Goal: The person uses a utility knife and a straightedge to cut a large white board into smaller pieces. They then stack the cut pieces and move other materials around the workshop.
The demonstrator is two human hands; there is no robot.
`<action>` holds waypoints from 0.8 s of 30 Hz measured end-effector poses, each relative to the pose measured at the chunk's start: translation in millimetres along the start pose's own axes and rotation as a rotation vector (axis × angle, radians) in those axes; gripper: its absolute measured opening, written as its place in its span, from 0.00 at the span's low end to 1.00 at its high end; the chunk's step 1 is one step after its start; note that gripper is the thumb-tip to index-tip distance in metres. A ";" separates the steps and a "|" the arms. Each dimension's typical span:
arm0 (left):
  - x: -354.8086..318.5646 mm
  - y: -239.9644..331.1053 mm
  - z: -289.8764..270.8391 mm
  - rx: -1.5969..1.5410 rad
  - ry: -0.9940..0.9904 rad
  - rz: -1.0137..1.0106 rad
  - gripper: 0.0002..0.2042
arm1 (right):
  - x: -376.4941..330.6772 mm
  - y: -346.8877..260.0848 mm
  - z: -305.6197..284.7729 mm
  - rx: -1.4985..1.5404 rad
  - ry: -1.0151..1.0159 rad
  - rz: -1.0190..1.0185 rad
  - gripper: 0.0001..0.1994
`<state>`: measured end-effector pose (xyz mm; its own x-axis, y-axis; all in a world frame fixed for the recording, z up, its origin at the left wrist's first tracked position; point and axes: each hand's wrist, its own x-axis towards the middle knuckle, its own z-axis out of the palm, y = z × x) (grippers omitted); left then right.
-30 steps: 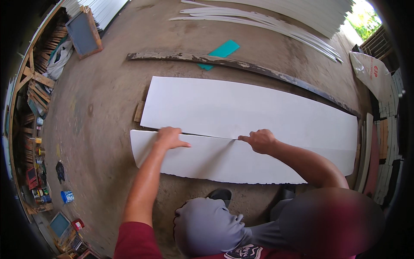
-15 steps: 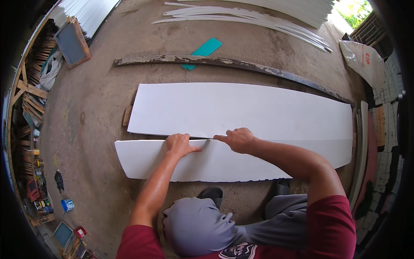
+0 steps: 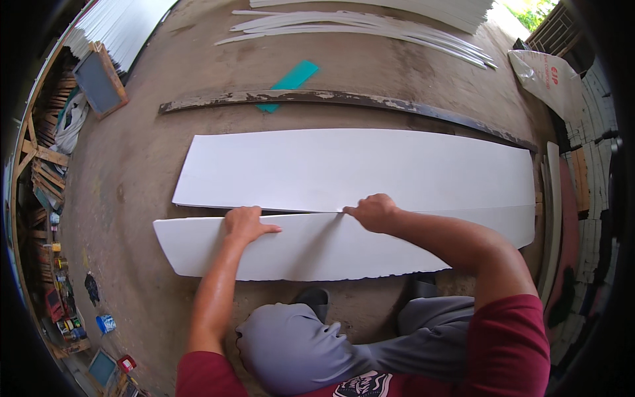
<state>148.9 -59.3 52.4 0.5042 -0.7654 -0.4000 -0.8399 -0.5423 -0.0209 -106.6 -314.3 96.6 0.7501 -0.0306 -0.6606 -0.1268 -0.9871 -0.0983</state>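
Observation:
A large white sheet lies low over the floor, parted lengthwise from its left end into a far panel (image 3: 357, 165) and a near strip (image 3: 304, 248). A dark gap between them narrows toward my right hand, and a faint line continues rightward. My left hand (image 3: 245, 225) is closed over the near strip's upper edge, fingers over the edge and thumb on its face. My right hand (image 3: 374, 213) is closed at the narrow end of the gap, index finger pointing left along the line. Whatever it holds, if anything, is hidden by the fingers.
Beyond the sheet lies a long worn dark bar (image 3: 331, 97) across a teal strip (image 3: 290, 85). Thin white strips (image 3: 370, 30) are farther off. A framed grey panel (image 3: 100, 79) leans at the left by shelves of clutter. A blue container (image 3: 106, 323) stands lower left.
My right hand has moved rightward along the line, and the gap now reaches farther right. My left hand keeps its hold at about the same place on the strip. The whole view has shifted slightly.

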 end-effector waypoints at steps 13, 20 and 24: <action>50.6 61.9 -0.3 -0.011 -0.363 0.209 0.41 | -55.8 62.1 36.7 0.325 0.255 0.127 0.27; 24.2 99.3 14.6 -0.031 -0.267 0.168 0.39 | -14.2 21.8 23.5 0.269 0.227 -0.099 0.28; 19.7 96.2 13.9 -0.019 -0.172 0.185 0.40 | -2.1 10.9 25.5 0.212 0.215 -0.143 0.26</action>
<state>75.2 -121.7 29.7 0.2991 -0.7827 -0.5458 -0.9098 -0.4064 0.0841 -126.1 -321.0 77.9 0.8872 0.0515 -0.4584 -0.1250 -0.9297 -0.3463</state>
